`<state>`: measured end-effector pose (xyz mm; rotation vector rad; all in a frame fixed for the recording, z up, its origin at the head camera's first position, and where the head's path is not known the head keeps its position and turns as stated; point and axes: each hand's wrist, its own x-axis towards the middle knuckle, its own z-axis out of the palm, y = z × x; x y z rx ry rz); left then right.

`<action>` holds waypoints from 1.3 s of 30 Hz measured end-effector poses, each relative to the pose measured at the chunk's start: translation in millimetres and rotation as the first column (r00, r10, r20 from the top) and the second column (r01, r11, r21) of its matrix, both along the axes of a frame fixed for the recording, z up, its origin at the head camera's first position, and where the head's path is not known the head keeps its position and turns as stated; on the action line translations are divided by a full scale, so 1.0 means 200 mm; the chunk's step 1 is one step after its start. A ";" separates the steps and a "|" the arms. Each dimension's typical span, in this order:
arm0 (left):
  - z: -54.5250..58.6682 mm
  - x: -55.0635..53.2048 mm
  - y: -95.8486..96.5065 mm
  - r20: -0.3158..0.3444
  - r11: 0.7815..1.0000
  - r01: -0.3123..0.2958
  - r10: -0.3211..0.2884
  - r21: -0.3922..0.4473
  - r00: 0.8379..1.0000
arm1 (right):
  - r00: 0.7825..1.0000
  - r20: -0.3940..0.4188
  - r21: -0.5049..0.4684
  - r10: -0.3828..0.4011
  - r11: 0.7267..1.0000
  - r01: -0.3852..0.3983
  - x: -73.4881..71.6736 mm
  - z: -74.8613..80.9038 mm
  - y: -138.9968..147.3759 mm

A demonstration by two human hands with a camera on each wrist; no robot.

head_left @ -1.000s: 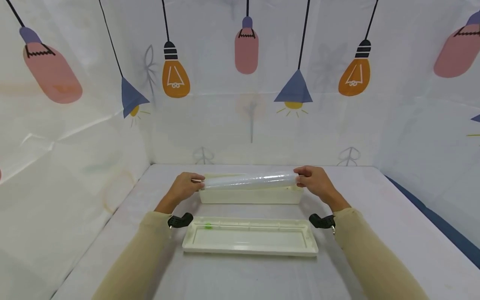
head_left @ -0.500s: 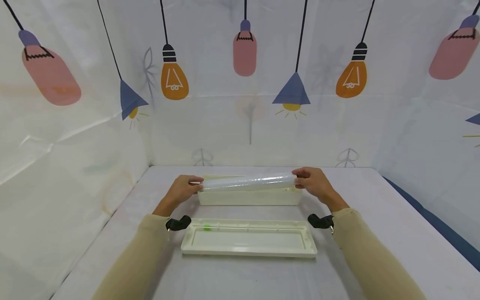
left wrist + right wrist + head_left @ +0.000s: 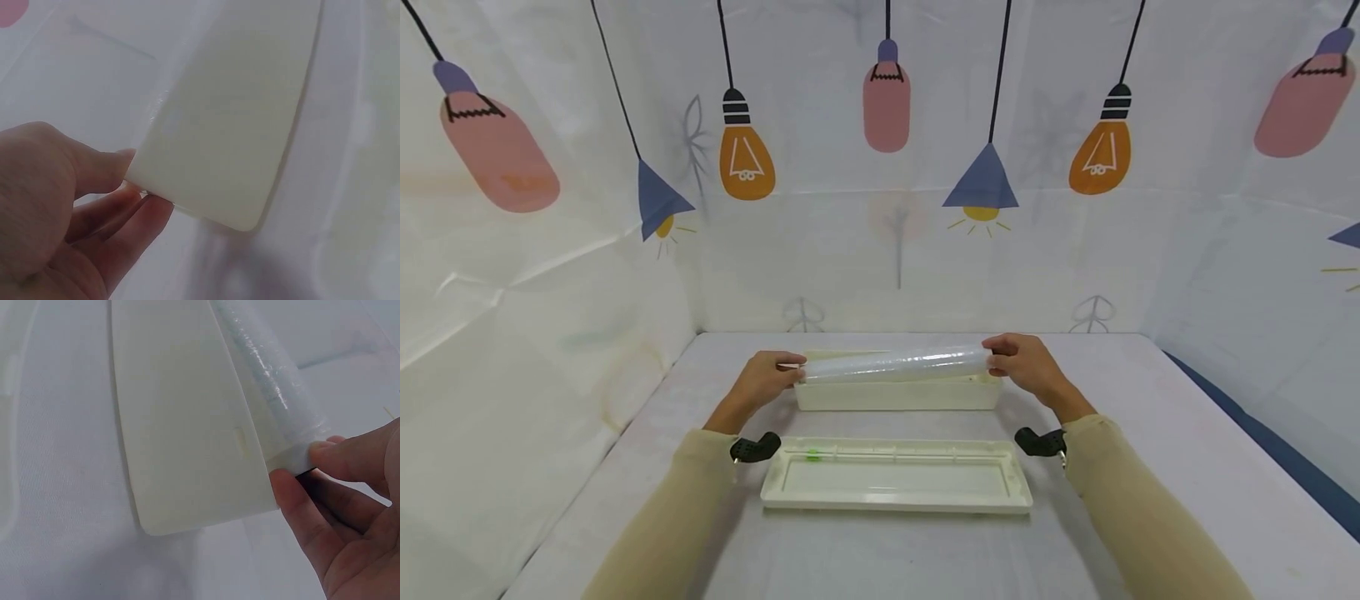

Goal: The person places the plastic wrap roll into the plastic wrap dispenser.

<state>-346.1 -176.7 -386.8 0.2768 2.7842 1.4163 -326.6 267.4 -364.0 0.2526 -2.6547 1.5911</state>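
Observation:
A shiny, clear roll of cling film (image 3: 895, 365) lies along the top of a long cream plastic box (image 3: 897, 397), its right end raised above the rim and its left end lower. My left hand (image 3: 763, 379) holds the left end between thumb and fingers, at the box's left corner. At the other end, my right hand (image 3: 1030, 368) pinches the roll, thumb above and fingers beneath. The right wrist view has the film's end (image 3: 300, 440) standing clear of the box wall (image 3: 181, 425). Most of the box's inside is hidden behind its front wall and the roll.
Nearer to me, the box's cream lid (image 3: 897, 479) lies on the white table (image 3: 895, 554), inner side up, with a small green mark at its left. White sheeting printed with hanging lamps (image 3: 887, 250) encloses the table at the back and sides.

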 end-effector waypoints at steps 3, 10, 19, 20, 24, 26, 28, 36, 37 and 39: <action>0.00 0.00 0.00 -0.007 1.000 -0.001 0.001 -0.022 1.000 | 1.000 0.000 0.013 -0.006 1.000 0.006 0.00 0.00 0.00; 0.00 0.00 0.00 -0.012 0.999 0.024 -0.024 -0.022 1.000 | 1.000 -0.003 0.031 -0.001 1.000 0.001 -0.01 -0.01 0.00; 0.04 0.00 0.01 -0.011 0.996 0.035 -0.036 -0.087 0.999 | 1.000 0.001 0.088 0.026 0.996 -0.026 -0.01 0.01 0.01; 0.04 0.00 0.01 -0.013 0.995 0.033 -0.035 -0.092 0.999 | 1.000 0.004 0.091 0.030 0.995 -0.030 0.00 0.02 0.01; 0.04 0.00 0.01 -0.025 0.994 0.021 -0.024 -0.108 0.999 | 0.999 0.000 0.088 0.047 0.995 -0.047 0.01 0.03 0.01; 0.04 0.00 0.01 -0.044 0.992 0.029 -0.034 -0.121 0.998 | 0.999 -0.007 0.085 0.053 0.995 -0.052 0.01 0.03 0.01; 0.04 -0.01 0.01 -0.056 0.990 0.031 -0.039 -0.136 0.998 | 0.998 -0.014 0.086 0.057 0.995 -0.055 0.01 0.03 0.02; 0.03 -0.02 0.01 -0.062 0.988 0.030 -0.040 -0.153 0.997 | 0.998 -0.020 0.106 0.052 0.993 -0.050 0.01 0.02 0.01; 0.03 -0.02 0.00 -0.063 0.988 0.028 -0.038 -0.151 0.997 | 0.999 -0.018 0.102 0.046 0.994 -0.044 0.01 0.02 0.01; 0.03 -0.02 0.00 -0.062 0.989 0.026 -0.035 -0.147 0.997 | 0.999 -0.012 0.100 0.030 0.995 -0.028 0.00 0.01 0.01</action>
